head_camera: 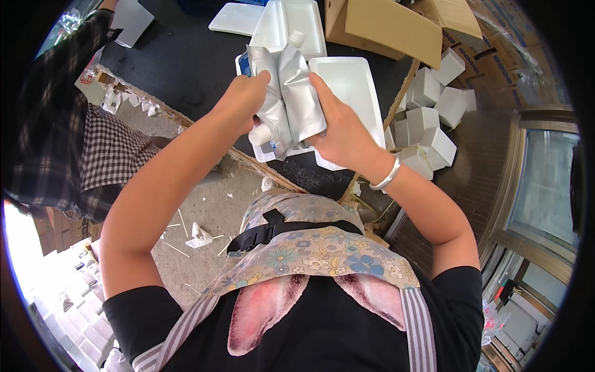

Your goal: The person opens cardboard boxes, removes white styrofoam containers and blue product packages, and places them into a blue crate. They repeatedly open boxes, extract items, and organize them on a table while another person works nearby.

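My left hand [244, 100] grips a silver foil spout pouch [270, 104], whose white screw cap [260, 135] points towards me. In my right hand [341, 128] is a second foil pouch [303, 104], with its white cap [296, 38] at the far end. The two pouches lie side by side, head to tail, touching along their long edges. Below them is a white foam box [264, 155], mostly hidden by the pouches and my hands. Another white foam box [355, 93] stands open just to the right, with nothing visible inside.
White foam lids [237, 18] lie at the back of the black tabletop [186, 60]. An open cardboard carton [395, 28] stands back right. Several white foam boxes [425, 125] are piled beyond the table's right edge. A co-worker in a plaid sleeve [60, 69] stands at the left.
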`<state>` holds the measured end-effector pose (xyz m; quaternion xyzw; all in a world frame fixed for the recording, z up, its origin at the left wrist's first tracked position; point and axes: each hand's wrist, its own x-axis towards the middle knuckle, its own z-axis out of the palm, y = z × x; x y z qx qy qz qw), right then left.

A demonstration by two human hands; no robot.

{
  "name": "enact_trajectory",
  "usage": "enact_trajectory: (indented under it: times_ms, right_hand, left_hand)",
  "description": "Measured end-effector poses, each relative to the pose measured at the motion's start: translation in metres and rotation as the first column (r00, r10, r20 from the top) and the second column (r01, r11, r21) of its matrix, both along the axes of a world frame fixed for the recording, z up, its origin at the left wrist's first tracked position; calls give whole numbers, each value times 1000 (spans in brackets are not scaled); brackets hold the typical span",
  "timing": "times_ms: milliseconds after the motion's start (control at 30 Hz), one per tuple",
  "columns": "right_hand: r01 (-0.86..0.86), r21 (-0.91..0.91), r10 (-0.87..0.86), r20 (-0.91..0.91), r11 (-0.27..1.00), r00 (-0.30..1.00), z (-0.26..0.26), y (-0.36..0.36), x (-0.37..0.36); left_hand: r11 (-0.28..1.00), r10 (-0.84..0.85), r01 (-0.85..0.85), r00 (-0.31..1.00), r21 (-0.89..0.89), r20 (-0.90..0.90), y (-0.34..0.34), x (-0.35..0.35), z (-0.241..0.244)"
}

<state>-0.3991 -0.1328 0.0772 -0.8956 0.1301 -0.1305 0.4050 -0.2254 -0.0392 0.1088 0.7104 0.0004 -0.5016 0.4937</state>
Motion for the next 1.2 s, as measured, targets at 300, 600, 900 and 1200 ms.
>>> enact_trajectory:
  times_ms: [300,600,900,1200]
  right_hand:
    - [166,-67,-153,163,984,975,-8,26,1]
    - [192,-405,-77,284,894,956,-40,30,9]
    - [106,-150,-91,102,983,991,-25,24,-1]
    - [53,-297,-30,82,953,996,-17,15,3]
  left_hand:
    - [987,106,-116,990,-108,-96,3,4,-7]
    - [967,157,-151,988,-207,13,3,7,-52]
    - [969,-188,155,967,193,172,-3,14,-29]
    - [839,-544,377,630,393,555,8,13,-24]
